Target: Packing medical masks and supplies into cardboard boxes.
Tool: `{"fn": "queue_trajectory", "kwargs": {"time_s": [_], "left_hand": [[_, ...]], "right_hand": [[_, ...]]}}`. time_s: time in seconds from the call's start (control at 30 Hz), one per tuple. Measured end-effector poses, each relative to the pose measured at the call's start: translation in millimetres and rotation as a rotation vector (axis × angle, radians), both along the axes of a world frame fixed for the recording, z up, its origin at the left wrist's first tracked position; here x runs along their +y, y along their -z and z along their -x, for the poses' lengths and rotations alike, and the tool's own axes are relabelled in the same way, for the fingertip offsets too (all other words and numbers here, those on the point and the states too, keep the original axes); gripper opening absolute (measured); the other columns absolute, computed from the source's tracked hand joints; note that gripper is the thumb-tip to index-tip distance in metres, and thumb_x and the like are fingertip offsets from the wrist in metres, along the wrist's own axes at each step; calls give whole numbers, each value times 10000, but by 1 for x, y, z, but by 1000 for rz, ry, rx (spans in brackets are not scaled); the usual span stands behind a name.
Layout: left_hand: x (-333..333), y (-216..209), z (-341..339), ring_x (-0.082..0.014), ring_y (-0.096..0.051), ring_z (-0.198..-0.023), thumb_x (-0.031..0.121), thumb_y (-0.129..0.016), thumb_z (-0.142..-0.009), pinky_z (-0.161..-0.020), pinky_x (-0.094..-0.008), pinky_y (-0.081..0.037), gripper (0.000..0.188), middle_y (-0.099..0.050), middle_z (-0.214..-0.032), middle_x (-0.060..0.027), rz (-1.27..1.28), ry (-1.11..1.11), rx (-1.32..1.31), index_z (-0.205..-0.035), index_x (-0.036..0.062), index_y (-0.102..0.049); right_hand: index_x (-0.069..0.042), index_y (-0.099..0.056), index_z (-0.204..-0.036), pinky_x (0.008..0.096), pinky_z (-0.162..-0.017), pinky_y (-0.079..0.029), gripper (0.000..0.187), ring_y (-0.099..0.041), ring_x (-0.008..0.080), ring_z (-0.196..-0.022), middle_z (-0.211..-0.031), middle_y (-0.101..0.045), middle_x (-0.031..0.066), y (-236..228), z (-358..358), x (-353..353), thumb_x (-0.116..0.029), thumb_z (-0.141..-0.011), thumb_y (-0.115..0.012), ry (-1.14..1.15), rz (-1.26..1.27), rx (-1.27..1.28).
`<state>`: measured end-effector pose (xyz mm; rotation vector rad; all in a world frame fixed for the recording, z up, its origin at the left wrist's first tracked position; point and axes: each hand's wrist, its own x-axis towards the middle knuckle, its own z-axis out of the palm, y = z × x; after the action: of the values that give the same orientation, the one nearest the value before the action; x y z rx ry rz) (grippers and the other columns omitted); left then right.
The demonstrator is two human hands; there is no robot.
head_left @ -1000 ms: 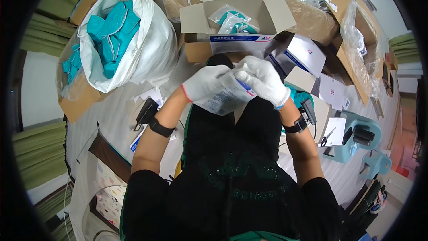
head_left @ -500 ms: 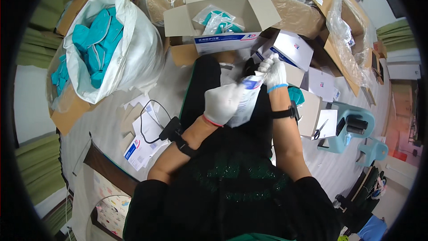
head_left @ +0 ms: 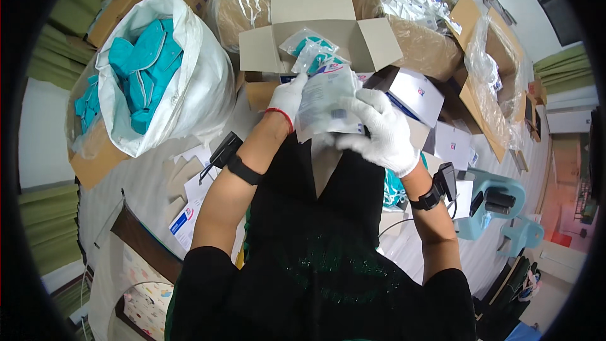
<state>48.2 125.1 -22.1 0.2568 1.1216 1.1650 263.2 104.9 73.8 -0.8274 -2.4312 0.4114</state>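
Both my hands wear white knitted gloves. Above my lap, just in front of an open carton [head_left: 315,35], is a printed clear-and-white plastic packet [head_left: 325,102]. My left hand [head_left: 289,98] pinches its left edge, thumb along the upper side. My right hand [head_left: 382,129] is on its lower right part, fingers bent over the face and thumb below the edge. The packet's contents cannot be made out. Inside the carton lie teal face masks [head_left: 312,47] in clear packets, partly hidden behind the one I hold.
A white woven sack [head_left: 208,82] of teal masks stands at the left. Big cartons [head_left: 410,41] of packets and white straps line the back. Small white boxes [head_left: 416,91] and a pale blue stool [head_left: 524,186] are at the right. Flattened boxes [head_left: 189,215] lie at the lower left.
The packet has moved from between my knees up toward the open carton and now lies flatter. My left hand has shifted forward to its left edge; my right hand has come down to its right side.
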Motion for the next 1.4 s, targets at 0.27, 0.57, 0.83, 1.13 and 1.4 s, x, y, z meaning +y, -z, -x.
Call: {"fn": "queue_trajectory", "kwargs": {"time_s": [0.27, 0.57, 0.83, 1.13, 1.4], "left_hand": [[105, 34, 22, -245, -630, -965, 444, -440, -973, -821, -406, -527, 511, -632, -1076, -122, -227, 45, -382, -1211, 6, -558], [225, 123, 37, -314, -591, -1088, 536, -517, -885, -898, -397, -482, 547, -609, -1233, -143, -445, 964, 1469, -1199, 103, -635], [209, 194, 45, -368, -602, -1109, 334, -624, -830, -861, -407, -510, 335, -645, -1165, -174, 307, 697, 1416, -1075, 121, -704], [183, 116, 25, -274, -544, -1096, 220, -639, -787, -855, -392, -480, 197, -596, -1123, -105, 112, 283, 1919, -894, 90, -741], [201, 154, 54, -350, -627, -948, 209, -579, -826, -847, -448, -486, 191, -610, -1105, -148, -240, 353, 1756, -843, 89, -726]], "right_hand": [[-109, -663, -1048, 341, -669, -518, 347, -625, 274, -750, -913, -641, 101, 38, 19, 97, -4, -718, -634, 214, -147, 278], [37, -630, -964, 314, -795, -480, 143, -600, 184, -803, -868, -645, 99, 116, -11, 172, -67, -921, -542, 646, 204, 214], [25, -660, -1016, 276, -760, -476, 156, -612, 178, -824, -901, -665, 122, 96, -4, 164, -75, -907, -612, 635, 289, 466], [44, -655, -1004, 269, -719, -470, 170, -582, 142, -771, -848, -657, 67, 105, -17, 147, -96, -911, -628, 712, 186, 442], [-69, -581, -965, 263, -583, -468, 70, -556, 127, -661, -863, -619, 59, 100, -162, 194, -109, -909, -562, 823, 613, 1268]]}}
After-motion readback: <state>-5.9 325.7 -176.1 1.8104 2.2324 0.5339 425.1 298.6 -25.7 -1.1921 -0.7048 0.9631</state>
